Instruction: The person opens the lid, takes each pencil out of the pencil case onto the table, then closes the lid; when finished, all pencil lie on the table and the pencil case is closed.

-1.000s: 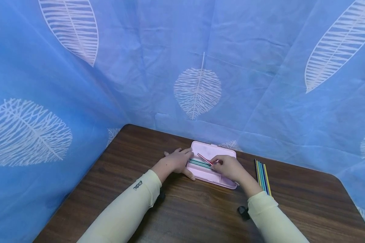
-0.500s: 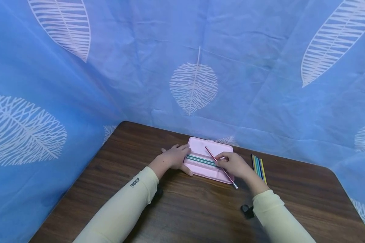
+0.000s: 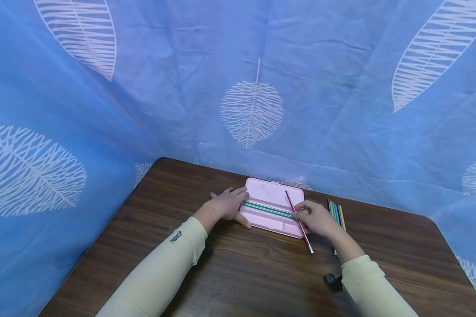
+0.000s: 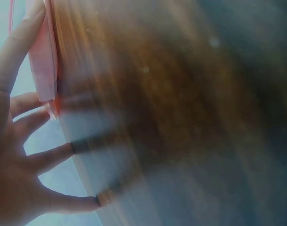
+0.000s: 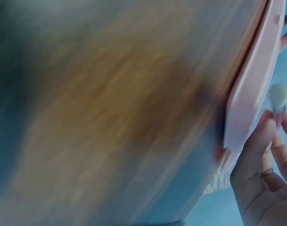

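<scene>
A pink pencil case (image 3: pixel 265 189) lies open on the table, with green-striped pencils (image 3: pixel 267 208) along its middle. At its left end rests my left hand (image 3: pixel 227 206), fingers spread and touching the case. In the left wrist view, the thumb of that hand (image 4: pixel 16 155) lies along the case's pink side (image 4: pixel 43 70). My right hand (image 3: pixel 319 220) pinches a red pencil (image 3: pixel 307 242) above the right end of the case. The pencil slants across it, its pale eraser end (image 5: pixel 278 96) toward me and past the front edge.
To the right of the case lies a row of several pencils (image 3: pixel 336 213) in yellow, blue and green, partly hidden by my right hand and forearm. The dark wooden table (image 3: pixel 254 277) meets a blue leaf-print cloth (image 3: pixel 321 132) behind.
My right hand has moved right with the red pencil. The pencil has turned from lying more lengthwise to pointing steeply across the case. My left hand stays at the case's left end.
</scene>
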Demonstrator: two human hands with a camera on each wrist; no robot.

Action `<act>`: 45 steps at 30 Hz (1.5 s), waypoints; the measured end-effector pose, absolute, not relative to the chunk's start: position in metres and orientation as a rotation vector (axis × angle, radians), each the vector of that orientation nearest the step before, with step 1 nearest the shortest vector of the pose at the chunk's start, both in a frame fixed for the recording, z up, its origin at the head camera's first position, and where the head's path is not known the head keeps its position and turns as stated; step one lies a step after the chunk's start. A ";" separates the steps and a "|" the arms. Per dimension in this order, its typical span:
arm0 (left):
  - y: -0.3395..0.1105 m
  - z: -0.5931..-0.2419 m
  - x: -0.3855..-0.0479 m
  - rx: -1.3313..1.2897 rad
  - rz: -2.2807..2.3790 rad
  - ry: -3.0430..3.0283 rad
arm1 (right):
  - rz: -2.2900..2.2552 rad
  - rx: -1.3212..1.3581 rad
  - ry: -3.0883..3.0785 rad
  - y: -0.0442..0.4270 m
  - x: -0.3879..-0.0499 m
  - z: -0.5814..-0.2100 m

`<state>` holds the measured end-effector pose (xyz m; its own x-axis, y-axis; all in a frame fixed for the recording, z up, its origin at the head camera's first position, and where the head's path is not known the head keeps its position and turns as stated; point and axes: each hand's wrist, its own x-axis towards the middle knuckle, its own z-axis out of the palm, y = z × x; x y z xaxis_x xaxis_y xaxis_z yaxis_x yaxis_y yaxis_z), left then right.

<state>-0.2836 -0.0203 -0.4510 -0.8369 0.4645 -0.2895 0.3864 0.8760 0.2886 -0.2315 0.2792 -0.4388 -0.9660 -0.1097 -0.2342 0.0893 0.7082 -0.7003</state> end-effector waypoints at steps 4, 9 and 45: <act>-0.019 -0.449 -0.283 0.633 0.324 2.685 | -1.184 0.072 2.593 0.291 -0.224 -0.440; -0.017 -0.449 -0.283 0.638 0.312 2.682 | -1.229 0.125 2.550 0.309 -0.219 -0.441; -0.023 -0.450 -0.284 0.673 0.399 2.644 | -1.144 0.435 2.649 0.417 -0.196 -0.452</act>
